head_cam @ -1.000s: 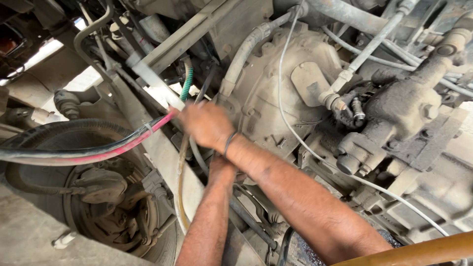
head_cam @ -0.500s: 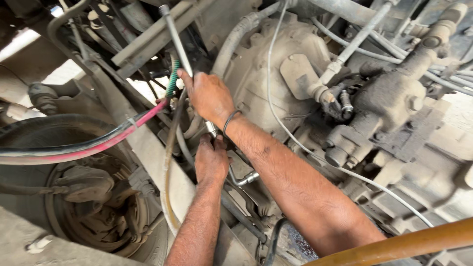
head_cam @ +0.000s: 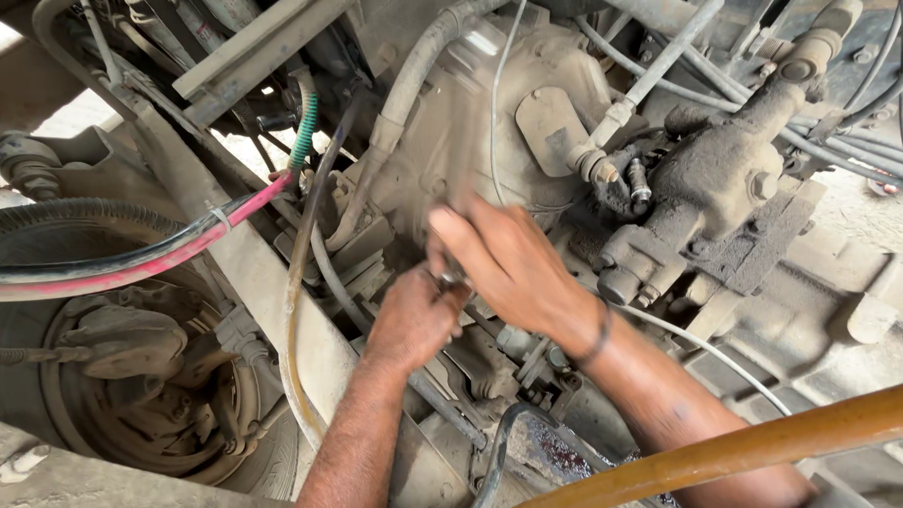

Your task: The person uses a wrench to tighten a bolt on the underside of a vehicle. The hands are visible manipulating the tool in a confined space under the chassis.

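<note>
Both my hands had come down together: my left hand [head_cam: 411, 315] gripped a small metal part [head_cam: 450, 278], my right hand [head_cam: 513, 268] curled over it, under the dusty gearbox [head_cam: 527, 113].

Dusty vehicle underside [head_cam: 527, 113], seemingly daylight beyond [head_cam: 14, 38].

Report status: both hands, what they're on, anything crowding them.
Left hand and right hand meet on small metal fitting, grip unclear. Dusty grey engine housing behind. Grimy curved hose alongside left.
</note>
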